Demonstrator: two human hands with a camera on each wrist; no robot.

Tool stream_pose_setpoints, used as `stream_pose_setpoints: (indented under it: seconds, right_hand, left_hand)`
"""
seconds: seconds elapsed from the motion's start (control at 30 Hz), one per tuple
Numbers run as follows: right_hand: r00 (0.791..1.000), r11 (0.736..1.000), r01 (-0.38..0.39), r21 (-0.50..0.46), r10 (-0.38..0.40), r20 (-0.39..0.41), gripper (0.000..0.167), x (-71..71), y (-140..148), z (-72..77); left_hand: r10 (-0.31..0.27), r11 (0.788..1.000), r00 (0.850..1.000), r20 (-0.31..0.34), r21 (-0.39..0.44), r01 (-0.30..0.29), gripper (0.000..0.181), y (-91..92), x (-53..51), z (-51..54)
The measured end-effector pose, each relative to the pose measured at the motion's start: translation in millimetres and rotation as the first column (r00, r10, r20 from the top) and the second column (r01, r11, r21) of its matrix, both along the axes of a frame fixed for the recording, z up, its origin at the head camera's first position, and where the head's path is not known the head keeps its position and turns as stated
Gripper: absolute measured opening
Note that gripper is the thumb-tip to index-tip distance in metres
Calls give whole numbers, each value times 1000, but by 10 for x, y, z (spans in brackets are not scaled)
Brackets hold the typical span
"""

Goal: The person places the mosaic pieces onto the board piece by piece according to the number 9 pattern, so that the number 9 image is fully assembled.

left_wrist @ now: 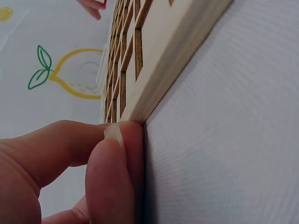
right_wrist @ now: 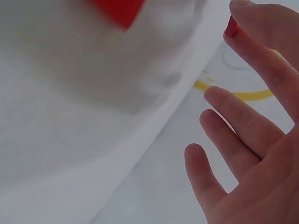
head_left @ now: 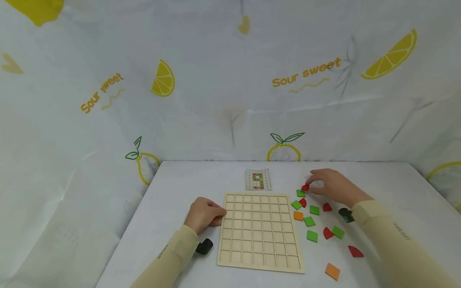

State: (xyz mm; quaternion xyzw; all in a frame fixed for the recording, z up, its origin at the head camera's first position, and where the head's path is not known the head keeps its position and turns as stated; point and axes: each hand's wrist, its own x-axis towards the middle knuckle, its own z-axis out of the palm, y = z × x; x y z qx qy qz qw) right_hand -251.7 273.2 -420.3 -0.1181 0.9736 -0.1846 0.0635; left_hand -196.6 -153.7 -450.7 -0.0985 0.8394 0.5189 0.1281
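At its left edge the wooden grid board point(head_left: 257, 232) is pinched by my left hand point(head_left: 204, 214); in the left wrist view the thumb and finger of that hand point(left_wrist: 93, 163) meet at the board's rim point(left_wrist: 163, 60). My right hand point(head_left: 333, 186) is right of the board's far corner, pinching a red quarter-round piece point(head_left: 305, 187) just over a green square point(head_left: 300, 193). The right wrist view shows the red piece point(right_wrist: 231, 27) between thumb and forefinger of the right hand point(right_wrist: 261, 121), with the other fingers spread. No pieces lie in the board's cells.
A pattern card point(head_left: 258, 179) with a coloured figure lies behind the board. Right of the board are scattered several green squares point(head_left: 312, 236), several red quarter-rounds point(head_left: 355, 251) and orange squares point(head_left: 332, 271). A lemon-printed cloth point(head_left: 223, 100) hangs behind the table.
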Motion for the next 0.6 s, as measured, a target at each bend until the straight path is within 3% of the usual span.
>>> stream_pose_setpoints:
  seconds: [0.37, 0.6]
  right_hand:
    - [996, 997, -71, 3, 71, -61, 17, 108, -677, 99]
    - [972, 985, -170, 28, 172, -158, 16, 250, -1224, 157]
  left_hand:
    - [4, 1000, 1000, 3, 3, -4, 16, 4, -12, -5]
    - [-3, 1000, 1000, -5, -17, 3, 14, 9, 5, 7]
